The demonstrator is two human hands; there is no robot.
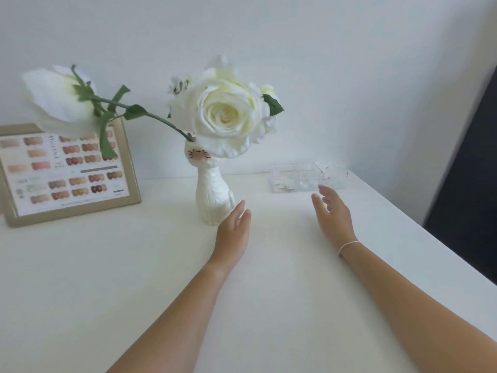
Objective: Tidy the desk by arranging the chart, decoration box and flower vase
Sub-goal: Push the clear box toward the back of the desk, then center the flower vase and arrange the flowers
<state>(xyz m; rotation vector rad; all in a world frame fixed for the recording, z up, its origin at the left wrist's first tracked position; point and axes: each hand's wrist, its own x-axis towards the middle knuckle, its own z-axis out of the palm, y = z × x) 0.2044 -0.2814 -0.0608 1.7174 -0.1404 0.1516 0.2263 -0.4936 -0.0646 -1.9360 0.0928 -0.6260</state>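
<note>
A white cat-shaped flower vase (211,196) with large white roses stands upright near the middle of the white desk (134,278). A gold-framed colour chart (67,170) leans against the wall at the left, partly hidden by a drooping bloom. A clear plastic decoration box (308,176) with compartments lies at the back right by the wall. My left hand (232,230) hovers open just right of the vase's base, not touching it. My right hand (332,211) is open just in front of the box, fingertips close to its near edge. Both hands are empty.
A white wall runs behind the desk. The desk's right edge slants from back to front, and a dark surface (468,197) lies beyond it. A thin white band circles my right wrist (348,246).
</note>
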